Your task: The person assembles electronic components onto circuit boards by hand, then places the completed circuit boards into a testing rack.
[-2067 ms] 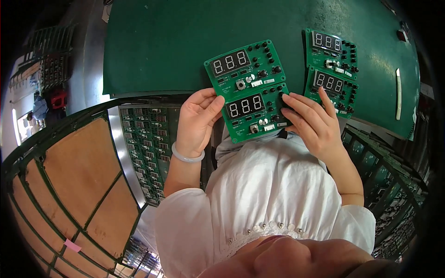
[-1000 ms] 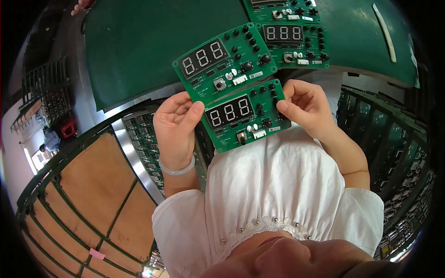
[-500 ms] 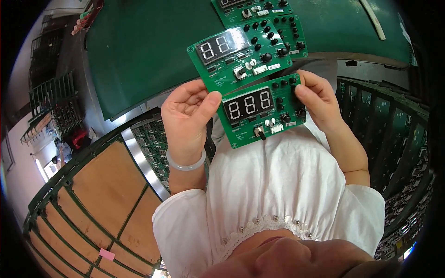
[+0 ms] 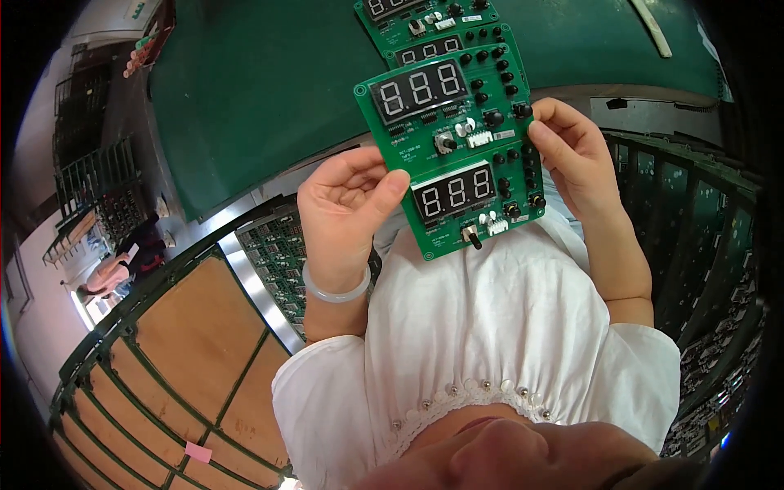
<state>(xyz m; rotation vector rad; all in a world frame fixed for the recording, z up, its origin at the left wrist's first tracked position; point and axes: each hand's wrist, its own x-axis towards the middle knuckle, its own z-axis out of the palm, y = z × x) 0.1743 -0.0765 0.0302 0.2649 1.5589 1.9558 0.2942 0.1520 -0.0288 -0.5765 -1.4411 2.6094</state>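
I hold a green circuit board upright in front of my chest, its face toward me. It carries two dark three-digit displays, black buttons and small knobs. My left hand grips its left edge, thumb on the front beside the lower display. My right hand pinches its right edge near the column of black buttons. A pale bangle circles my left wrist. A second green board of the same kind lies on the green table mat just beyond the held one.
A metal rack with wooden shelves stands at my lower left. Racks packed with green boards sit at my right, and more boards fill a slot beside my left arm. A white strip lies on the mat's far right. Another person is at far left.
I have lifted the board off the mat and brought it up close to my chest. Both hands kept their grip on its edges. The view has tipped downward.
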